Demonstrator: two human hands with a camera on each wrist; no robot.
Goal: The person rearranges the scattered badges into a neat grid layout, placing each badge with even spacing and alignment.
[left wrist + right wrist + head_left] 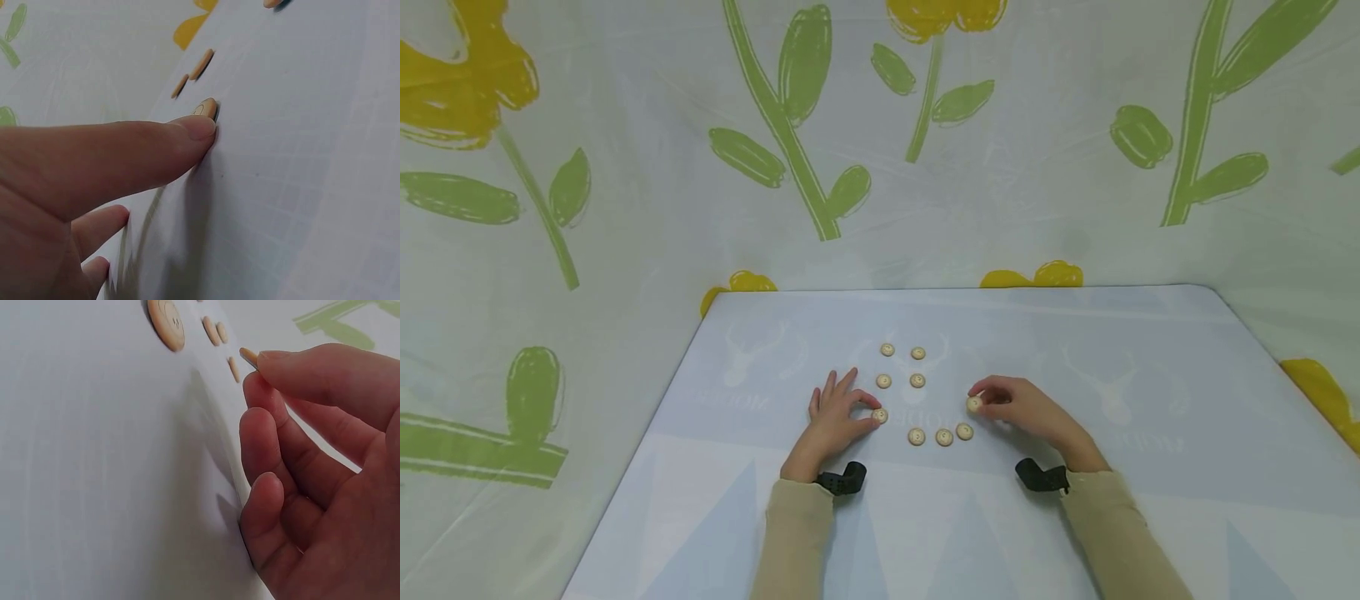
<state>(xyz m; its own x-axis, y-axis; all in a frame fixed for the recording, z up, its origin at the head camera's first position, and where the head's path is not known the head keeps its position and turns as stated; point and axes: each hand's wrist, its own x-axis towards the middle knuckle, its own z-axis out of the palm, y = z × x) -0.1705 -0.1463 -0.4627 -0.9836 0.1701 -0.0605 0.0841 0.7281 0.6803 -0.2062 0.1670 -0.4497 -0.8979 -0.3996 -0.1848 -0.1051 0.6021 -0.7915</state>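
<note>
Wooden discs (943, 437) lie grouped on the table (925, 542); your left hand (832, 423) pinches one disc (881, 415) and your right hand (1028, 407) another, both by the rim, probably to leave the marked faces uncovered.

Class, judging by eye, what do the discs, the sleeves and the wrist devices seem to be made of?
Discs: probably wood, smooth with low sheen; faces and edges are warm tan, though plastic is possible.
Sleeves: matte fabric, with faint creases.
Wrist devices: perhaps plastic, uniformly black and smooth-looking.
</note>
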